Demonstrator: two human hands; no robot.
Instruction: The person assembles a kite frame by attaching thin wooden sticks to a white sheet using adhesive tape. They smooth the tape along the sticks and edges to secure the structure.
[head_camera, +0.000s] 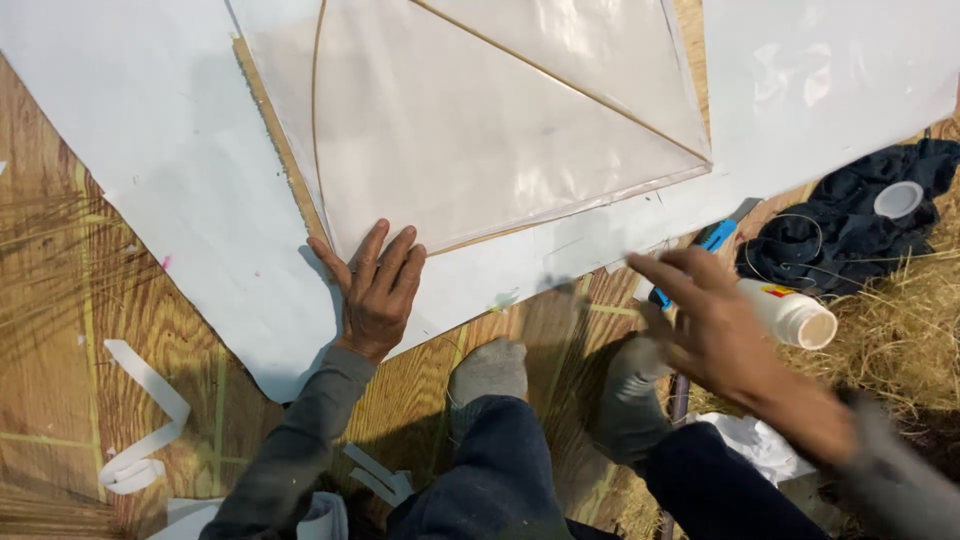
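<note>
A translucent kite (480, 120) with thin bamboo sticks lies on large white paper sheets (170, 160) on a wood-patterned floor. My left hand (377, 288) presses flat, fingers apart, on the white paper at the kite's lower corner. My right hand (715, 320) is blurred in motion over the floor at the right, fingers spread, holding nothing I can make out. Just beside it lies a white glue bottle (790, 312) on its side, and a blue-handled tool (712, 240) rests near the paper edge.
My legs in dark trousers and grey socks (490, 368) fold below. A dark cloth (850, 225) with a tape roll (898, 199) sits at right on dry straw (900, 340). White paper strips (145, 420) lie at lower left.
</note>
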